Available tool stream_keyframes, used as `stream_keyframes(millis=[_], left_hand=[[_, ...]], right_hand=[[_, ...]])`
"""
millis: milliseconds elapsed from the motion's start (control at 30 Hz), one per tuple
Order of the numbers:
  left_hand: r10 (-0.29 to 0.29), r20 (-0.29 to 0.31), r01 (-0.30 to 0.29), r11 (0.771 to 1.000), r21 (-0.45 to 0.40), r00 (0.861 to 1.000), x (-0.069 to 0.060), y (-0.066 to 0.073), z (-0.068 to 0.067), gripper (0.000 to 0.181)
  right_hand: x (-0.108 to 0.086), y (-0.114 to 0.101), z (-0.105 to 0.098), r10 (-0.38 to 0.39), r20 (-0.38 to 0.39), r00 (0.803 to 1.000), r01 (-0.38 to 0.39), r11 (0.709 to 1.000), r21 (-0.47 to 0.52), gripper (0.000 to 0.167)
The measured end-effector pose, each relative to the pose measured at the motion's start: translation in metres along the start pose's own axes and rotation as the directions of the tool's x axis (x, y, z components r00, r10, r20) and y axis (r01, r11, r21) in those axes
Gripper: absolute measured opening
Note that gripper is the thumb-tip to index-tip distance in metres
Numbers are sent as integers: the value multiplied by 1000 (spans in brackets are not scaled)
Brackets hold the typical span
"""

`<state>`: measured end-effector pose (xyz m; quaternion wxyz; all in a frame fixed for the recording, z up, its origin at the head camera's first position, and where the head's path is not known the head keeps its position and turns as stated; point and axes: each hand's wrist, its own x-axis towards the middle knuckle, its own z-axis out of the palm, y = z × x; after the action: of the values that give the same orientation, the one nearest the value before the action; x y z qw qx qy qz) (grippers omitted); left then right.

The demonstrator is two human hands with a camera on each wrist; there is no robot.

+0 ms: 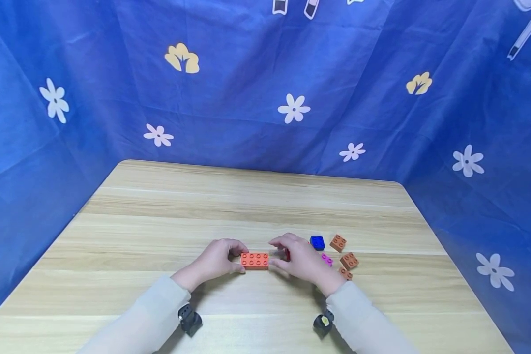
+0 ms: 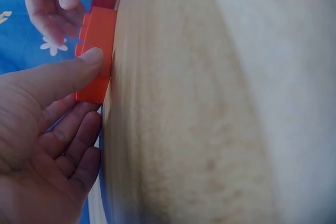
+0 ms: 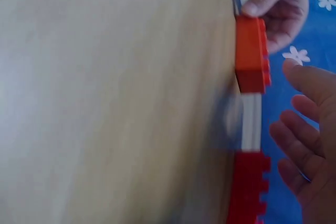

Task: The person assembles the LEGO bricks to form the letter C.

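An orange-red brick with two rows of studs [image 1: 254, 261] lies studs up on the table. My left hand [image 1: 219, 260] holds its left end, the thumb on the near side in the left wrist view [image 2: 47, 124]. My right hand [image 1: 303, 260] is at the brick's right end, fingers apart and slightly bent; in the right wrist view the hand [image 3: 315, 129] stands off the brick [image 3: 249, 51] with nothing in its grasp. A darker red brick [image 3: 247, 187] lies to the right, mostly hidden by my right hand in the head view.
Right of my right hand lie a blue brick [image 1: 317, 243], a magenta brick [image 1: 327, 259] and several orange-brown bricks [image 1: 349, 261], the lowest partly behind my right forearm. The wooden table [image 1: 159, 216] is bordered by blue patterned cloth [image 1: 230, 88].
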<state>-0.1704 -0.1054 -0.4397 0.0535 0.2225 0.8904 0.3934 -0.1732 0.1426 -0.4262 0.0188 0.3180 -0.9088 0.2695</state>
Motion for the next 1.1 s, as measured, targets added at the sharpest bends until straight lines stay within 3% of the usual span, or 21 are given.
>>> stream_keyframes(millis=[233, 467, 933, 1100], left_hand=[[-25, 2, 25, 1000, -11, 1000, 0, 1, 1, 36], [-14, -1, 14, 1000, -3, 1000, 0, -1, 2, 36], [8, -8, -8, 1000, -10, 1000, -1, -1, 1, 35], [14, -14, -14, 1000, -12, 1000, -2, -1, 2, 35]], right_hand=[[-19, 19, -19, 40, -102, 994, -38, 999, 17, 43], [-47, 37, -34, 60, -118, 991, -61, 998, -6, 41], [-87, 54, -45, -80, -95, 992, 69, 992, -106, 36], [-94, 53, -46, -89, -75, 993, 76, 985, -157, 38]])
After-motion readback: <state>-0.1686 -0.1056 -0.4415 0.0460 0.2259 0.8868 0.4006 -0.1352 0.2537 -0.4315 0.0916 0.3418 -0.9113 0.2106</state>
